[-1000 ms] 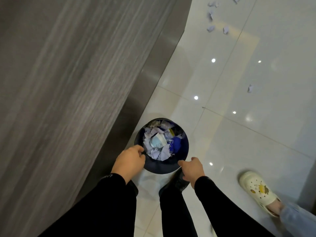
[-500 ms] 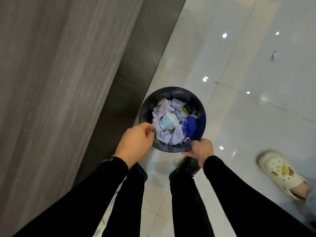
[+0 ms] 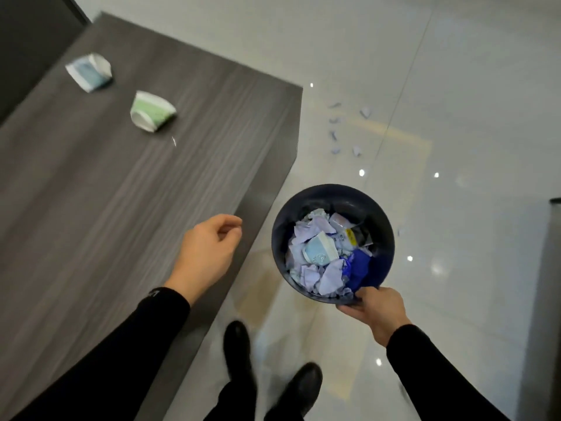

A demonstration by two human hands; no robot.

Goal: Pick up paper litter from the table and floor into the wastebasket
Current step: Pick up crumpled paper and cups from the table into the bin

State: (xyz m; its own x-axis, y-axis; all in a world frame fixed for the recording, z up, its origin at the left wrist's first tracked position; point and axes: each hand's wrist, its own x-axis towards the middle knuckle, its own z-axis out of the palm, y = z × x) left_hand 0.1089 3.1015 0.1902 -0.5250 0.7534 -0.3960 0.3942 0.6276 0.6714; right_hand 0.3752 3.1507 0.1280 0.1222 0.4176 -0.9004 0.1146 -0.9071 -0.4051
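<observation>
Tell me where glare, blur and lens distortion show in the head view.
Head view: bright ceiling-light spots glare off the glossy floor; the shoes, the left hand and the two crushed cups on the table are motion-smeared; the wide lens bends the table edges; the wastebasket contents stay fairly sharp.

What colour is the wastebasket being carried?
Dark navy blue wastebasket, seen in the head view, held by the right hand.

I see the tabletop (image 3: 121, 208) at left carrying two crumpled cups (image 3: 153, 110) toward its far side, the wastebasket (image 3: 379, 214) just right of its near corner with paper litter (image 3: 315, 268) inside, scattered scraps (image 3: 346, 132) on the floor (image 3: 455, 86) beyond, and my shoes (image 3: 300, 387) below.
</observation>
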